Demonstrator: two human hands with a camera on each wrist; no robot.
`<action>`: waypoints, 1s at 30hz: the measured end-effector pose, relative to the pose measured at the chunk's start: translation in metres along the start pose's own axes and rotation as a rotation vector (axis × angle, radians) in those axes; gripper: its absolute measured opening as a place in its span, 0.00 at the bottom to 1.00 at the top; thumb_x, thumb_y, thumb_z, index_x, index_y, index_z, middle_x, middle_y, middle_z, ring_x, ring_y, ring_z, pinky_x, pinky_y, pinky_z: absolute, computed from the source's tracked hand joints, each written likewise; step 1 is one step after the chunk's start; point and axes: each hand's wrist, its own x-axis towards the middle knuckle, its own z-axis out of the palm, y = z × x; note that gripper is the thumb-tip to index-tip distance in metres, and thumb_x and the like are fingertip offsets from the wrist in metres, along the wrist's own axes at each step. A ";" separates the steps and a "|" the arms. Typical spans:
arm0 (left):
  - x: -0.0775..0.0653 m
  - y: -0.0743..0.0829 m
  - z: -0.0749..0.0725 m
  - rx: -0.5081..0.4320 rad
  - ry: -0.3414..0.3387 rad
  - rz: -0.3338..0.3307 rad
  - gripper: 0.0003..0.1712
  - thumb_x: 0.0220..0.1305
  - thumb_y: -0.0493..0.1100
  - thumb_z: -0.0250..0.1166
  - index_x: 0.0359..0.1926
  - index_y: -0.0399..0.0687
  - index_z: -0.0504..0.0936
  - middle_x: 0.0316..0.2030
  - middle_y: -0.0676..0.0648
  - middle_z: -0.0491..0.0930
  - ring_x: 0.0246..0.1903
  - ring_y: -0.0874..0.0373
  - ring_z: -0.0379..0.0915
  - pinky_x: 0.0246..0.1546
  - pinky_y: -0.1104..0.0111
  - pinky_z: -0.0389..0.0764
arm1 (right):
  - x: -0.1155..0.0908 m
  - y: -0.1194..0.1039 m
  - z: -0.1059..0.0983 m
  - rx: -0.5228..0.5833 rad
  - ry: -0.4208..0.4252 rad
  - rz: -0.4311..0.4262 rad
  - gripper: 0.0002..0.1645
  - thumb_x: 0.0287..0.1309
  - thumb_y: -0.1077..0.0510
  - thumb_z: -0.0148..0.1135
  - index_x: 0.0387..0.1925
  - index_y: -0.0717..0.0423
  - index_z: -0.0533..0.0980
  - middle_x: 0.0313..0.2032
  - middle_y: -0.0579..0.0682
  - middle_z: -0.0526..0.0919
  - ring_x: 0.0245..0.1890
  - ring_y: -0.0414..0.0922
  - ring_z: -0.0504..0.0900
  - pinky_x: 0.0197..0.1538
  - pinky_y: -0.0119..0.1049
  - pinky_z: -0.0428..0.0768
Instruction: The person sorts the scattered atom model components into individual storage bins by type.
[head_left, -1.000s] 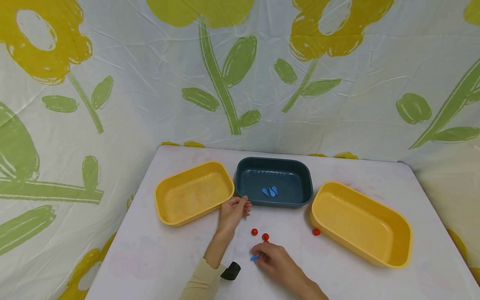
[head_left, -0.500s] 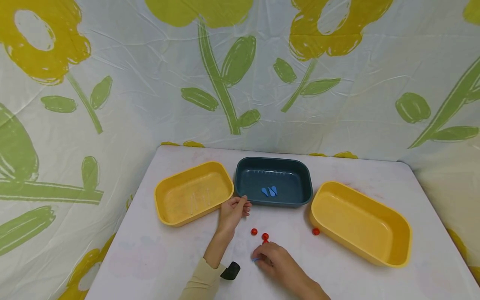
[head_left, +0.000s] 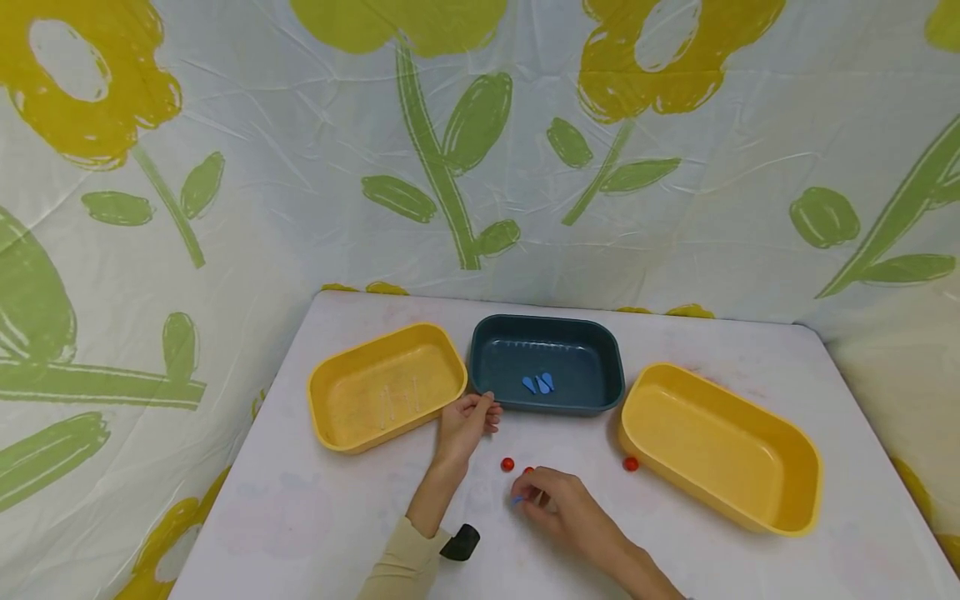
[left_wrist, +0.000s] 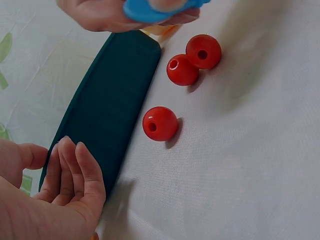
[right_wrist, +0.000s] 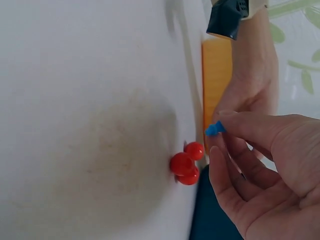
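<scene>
My right hand (head_left: pixel 562 508) pinches a small blue teardrop-shaped piece (left_wrist: pixel 142 11) between thumb and forefinger, a little above the table. In the right wrist view the blue piece (right_wrist: pixel 215 128) shows a notched end. Just beyond the hand lie red beads (left_wrist: pixel 160 123) with holes; in the head view the hand partly covers them. My left hand (head_left: pixel 465 425) stays at the near left corner of the dark teal tray (head_left: pixel 555 408), fingers loosely bent, nothing seen between them. Whether its thumb touches the rim, I cannot tell. Several similar blue pieces (head_left: pixel 543 383) lie inside that tray.
At the left, a yellow tray (head_left: pixel 333 442) holds several thin white sticks (head_left: pixel 401 396), like cotton swabs. Another yellow tray (head_left: pixel 720 492) stands at the right, with a single red bead (head_left: pixel 631 463) beside its near edge. A flowered cloth (head_left: pixel 300 192) hangs behind the table.
My right hand has moved slightly up and to the right with the blue piece, now covering more of the red beads. My left hand has not moved.
</scene>
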 end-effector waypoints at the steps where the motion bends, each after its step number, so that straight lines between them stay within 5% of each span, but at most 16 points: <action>1: 0.000 0.000 0.000 0.001 0.000 0.000 0.16 0.67 0.41 0.58 0.39 0.28 0.79 0.36 0.34 0.82 0.32 0.48 0.79 0.41 0.57 0.81 | 0.001 0.000 -0.001 -0.004 0.010 -0.012 0.08 0.54 0.66 0.66 0.37 0.52 0.79 0.33 0.41 0.81 0.31 0.33 0.76 0.37 0.31 0.80; 22: 0.002 -0.003 0.000 -0.001 -0.005 0.007 0.15 0.68 0.42 0.58 0.38 0.29 0.79 0.36 0.33 0.82 0.37 0.39 0.78 0.43 0.56 0.81 | 0.017 0.001 -0.035 0.072 0.145 0.009 0.12 0.53 0.61 0.69 0.39 0.48 0.79 0.33 0.38 0.81 0.32 0.38 0.79 0.40 0.33 0.82; 30: 0.022 -0.031 -0.002 -0.013 0.023 0.015 0.16 0.66 0.46 0.60 0.37 0.34 0.80 0.33 0.40 0.83 0.28 0.55 0.79 0.37 0.64 0.83 | 0.024 0.001 -0.043 0.097 0.204 -0.011 0.10 0.53 0.57 0.69 0.39 0.48 0.79 0.32 0.38 0.81 0.32 0.40 0.80 0.40 0.35 0.82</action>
